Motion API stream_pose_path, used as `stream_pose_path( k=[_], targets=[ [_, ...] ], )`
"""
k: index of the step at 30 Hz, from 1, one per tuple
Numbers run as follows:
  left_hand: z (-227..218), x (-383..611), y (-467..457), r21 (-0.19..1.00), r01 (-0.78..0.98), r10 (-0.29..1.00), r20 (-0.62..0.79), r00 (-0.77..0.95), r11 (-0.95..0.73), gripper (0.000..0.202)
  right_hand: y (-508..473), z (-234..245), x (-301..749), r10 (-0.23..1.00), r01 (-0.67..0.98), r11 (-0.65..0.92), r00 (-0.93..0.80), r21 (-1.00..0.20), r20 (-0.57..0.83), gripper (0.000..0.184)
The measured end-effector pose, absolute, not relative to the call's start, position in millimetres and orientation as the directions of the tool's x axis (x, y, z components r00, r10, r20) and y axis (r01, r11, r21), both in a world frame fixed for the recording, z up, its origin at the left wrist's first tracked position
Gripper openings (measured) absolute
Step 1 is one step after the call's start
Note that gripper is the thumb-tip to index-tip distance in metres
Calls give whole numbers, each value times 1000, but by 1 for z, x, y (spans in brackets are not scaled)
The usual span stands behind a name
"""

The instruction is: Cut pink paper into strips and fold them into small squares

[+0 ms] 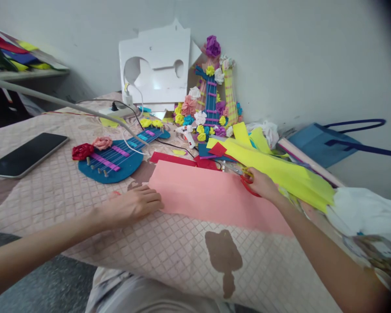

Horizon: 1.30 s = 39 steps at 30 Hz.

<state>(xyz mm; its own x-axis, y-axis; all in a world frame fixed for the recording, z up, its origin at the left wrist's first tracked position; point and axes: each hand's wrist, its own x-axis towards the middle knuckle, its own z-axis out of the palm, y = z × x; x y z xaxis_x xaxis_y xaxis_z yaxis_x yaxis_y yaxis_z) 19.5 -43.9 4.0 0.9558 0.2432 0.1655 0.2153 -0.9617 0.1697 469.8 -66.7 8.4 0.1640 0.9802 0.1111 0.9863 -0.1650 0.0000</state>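
A large pink paper sheet lies flat on the quilted bedcover. My left hand rests at the sheet's left edge, its fingers curled on the paper's corner. At the sheet's far right edge my right hand is closed round the red handles of a pair of scissors, whose blades point left over red paper pieces.
A blue paper guitar with red and pink paper roses lies to the left, beside a dark tablet. Behind are a glue gun, a flower-covered model, white card, yellow paper strips and a blue bag.
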Motion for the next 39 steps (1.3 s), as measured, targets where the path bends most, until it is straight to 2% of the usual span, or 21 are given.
stream_pose_path(
  k=[7,12,16,19,21,26,28,34,39],
  targets=[
    [1,63,-49,138,139,167,216,962,-981,24,-73,27,506,946,962,-271,269,-10,179,37],
    [1,60,-45,269,197,257,210,944,-943,21,-100,31,473,919,951,-300,309,-73,245,37],
    [3,68,-35,344,292,381,228,896,-893,21,-137,34,411,989,986,-109,121,-122,90,32],
    [2,85,-24,391,295,396,209,894,-872,23,-164,35,375,995,982,60,-72,-181,-65,34],
    [0,97,-18,421,286,393,193,899,-861,24,-176,34,363,986,973,114,-135,-198,-94,37],
    [-3,114,-13,446,393,485,108,868,-804,39,-188,30,358,979,976,137,-160,-171,-129,36],
    [-2,117,-14,469,413,505,83,859,-780,40,-190,28,357,978,977,130,-155,-167,-142,35],
    [0,117,-14,499,363,464,92,881,-787,7,-195,25,354,980,981,124,-145,-150,-140,33],
    [2,115,-17,521,320,456,154,877,-791,7,-198,27,351,971,987,119,-138,-105,-197,35]
  ],
)
